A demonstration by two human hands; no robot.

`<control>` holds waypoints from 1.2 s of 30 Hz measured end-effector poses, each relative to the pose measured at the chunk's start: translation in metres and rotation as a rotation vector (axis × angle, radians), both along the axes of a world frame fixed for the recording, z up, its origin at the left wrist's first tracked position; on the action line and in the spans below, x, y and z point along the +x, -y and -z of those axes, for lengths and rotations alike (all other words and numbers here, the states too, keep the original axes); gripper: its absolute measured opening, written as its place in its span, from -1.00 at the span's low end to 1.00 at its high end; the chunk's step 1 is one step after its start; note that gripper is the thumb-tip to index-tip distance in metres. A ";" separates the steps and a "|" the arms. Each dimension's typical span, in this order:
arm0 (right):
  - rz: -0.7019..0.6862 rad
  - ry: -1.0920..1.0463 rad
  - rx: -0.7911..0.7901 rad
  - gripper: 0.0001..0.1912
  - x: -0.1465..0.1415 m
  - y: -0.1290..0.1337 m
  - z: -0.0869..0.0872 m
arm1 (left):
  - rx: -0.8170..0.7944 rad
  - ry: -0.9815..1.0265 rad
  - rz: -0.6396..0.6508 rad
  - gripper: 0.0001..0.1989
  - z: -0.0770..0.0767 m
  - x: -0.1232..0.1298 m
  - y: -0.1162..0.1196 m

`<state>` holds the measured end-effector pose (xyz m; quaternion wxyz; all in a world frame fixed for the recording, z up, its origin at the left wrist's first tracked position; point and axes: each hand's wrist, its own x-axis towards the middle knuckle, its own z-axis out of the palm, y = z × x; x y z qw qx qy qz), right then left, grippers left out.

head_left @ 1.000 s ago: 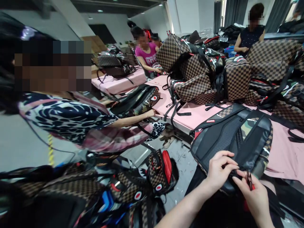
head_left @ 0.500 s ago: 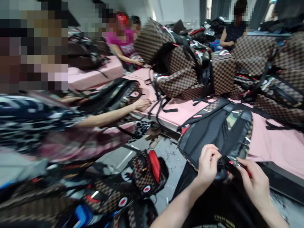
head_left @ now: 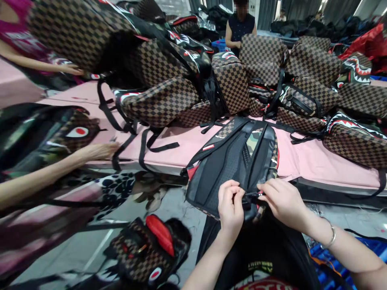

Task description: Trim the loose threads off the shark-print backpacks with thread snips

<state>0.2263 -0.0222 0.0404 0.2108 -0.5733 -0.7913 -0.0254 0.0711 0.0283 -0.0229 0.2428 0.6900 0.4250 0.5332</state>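
Observation:
A black-backed backpack (head_left: 217, 177) with camouflage and brown check panels leans on the edge of the pink table, its back panel and shoulder straps facing me. My left hand (head_left: 231, 205) is closed at its lower end, pinching the end of a black strap (head_left: 248, 196). Just to the right, my right hand (head_left: 281, 199) is closed with its fingertips at the same strap. A small dark tool with red on it, seemingly thread snips (head_left: 259, 194), shows at those fingertips; most of it is hidden by the hand.
Checked backpacks (head_left: 163, 100) are piled along the far side of the pink table (head_left: 302, 157). A co-worker's arm (head_left: 75, 161) reaches in from the left beside another backpack (head_left: 69, 133). More bags, one a small checked bag (head_left: 136, 249), lie below at left. Another person (head_left: 240, 26) stands behind the piles.
My view has swung right, so the table and bags sit further left. Both hands stay close together at the strap's end; my right hand has turned more palm-down.

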 end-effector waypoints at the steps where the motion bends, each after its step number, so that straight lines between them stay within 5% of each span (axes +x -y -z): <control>1: 0.008 0.030 -0.017 -0.82 -0.001 -0.001 -0.003 | 0.009 -0.010 0.006 -0.89 0.000 0.001 0.000; 6: 0.019 0.036 -0.043 -0.85 0.001 -0.003 -0.005 | -0.088 0.108 0.017 -0.87 -0.002 0.003 0.000; 11: -0.007 -0.124 0.006 -0.82 0.011 -0.004 0.007 | -0.595 0.714 0.159 -0.62 -0.006 0.000 0.000; 13: -0.025 -0.126 -0.009 -0.82 0.014 -0.005 0.007 | -0.681 0.866 0.225 -0.57 -0.009 -0.002 0.002; 21: -0.118 0.103 -0.101 -0.84 0.013 -0.014 -0.015 | -0.628 0.744 0.285 -0.74 -0.016 -0.005 0.013; 28: -0.129 0.145 -0.096 -0.87 0.009 -0.018 -0.017 | -0.594 0.720 0.302 -0.74 -0.016 -0.005 0.014; 32: -0.123 -0.061 -0.081 -0.87 0.015 -0.016 -0.008 | -0.702 0.799 0.277 -0.74 -0.019 -0.006 0.011; 36: -0.012 -0.561 -0.128 -0.85 0.015 -0.009 0.017 | -0.881 0.919 0.250 -0.75 -0.017 -0.006 0.002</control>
